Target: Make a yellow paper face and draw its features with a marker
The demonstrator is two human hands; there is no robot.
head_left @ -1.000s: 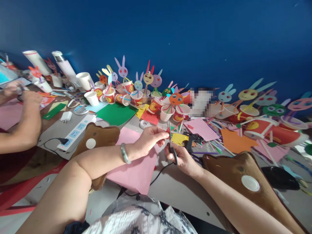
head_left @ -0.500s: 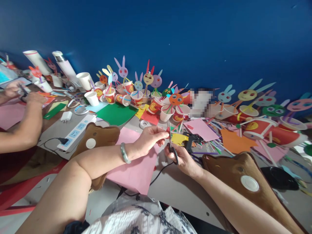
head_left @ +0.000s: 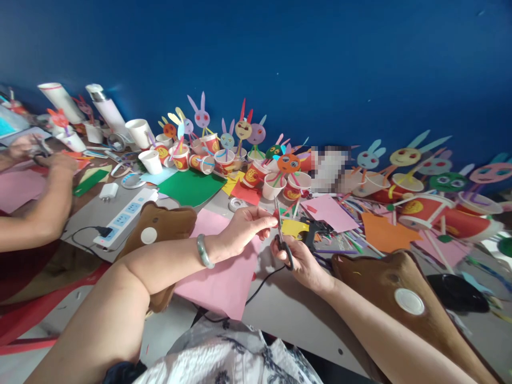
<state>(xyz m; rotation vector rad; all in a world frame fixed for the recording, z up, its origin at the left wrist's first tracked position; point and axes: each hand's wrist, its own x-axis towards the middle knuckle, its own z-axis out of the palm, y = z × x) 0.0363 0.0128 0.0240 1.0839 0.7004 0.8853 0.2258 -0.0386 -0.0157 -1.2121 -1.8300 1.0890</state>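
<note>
Between thumb and fingers, my left hand (head_left: pixel 248 228) pinches a small piece of red paper (head_left: pixel 276 214), mostly hidden by the fingertips. My right hand (head_left: pixel 303 262) grips black-handled scissors (head_left: pixel 287 253), fingers in the loops. The blades point up and away from me, right beside the red piece; whether they touch it I cannot tell. Under my left forearm lies a large pink sheet of paper (head_left: pixel 224 288). Just beyond my right hand are a yellow paper scrap (head_left: pixel 295 228) and a black glue gun (head_left: pixel 310 234).
Paper cups with rabbit-faced figures (head_left: pixel 273 185) line the blue wall. A power strip (head_left: pixel 122 216) and a brown cushion (head_left: pixel 166 221) lie left; another brown cushion (head_left: pixel 384 288) lies right. At far left, a co-worker's hands (head_left: pixel 56 162) hold scissors. Green paper (head_left: pixel 192 186) lies mid-table.
My hands stay almost in place, with the scissors still beside the red piece. At far left, the co-worker's hands and scissors have shifted slightly.
</note>
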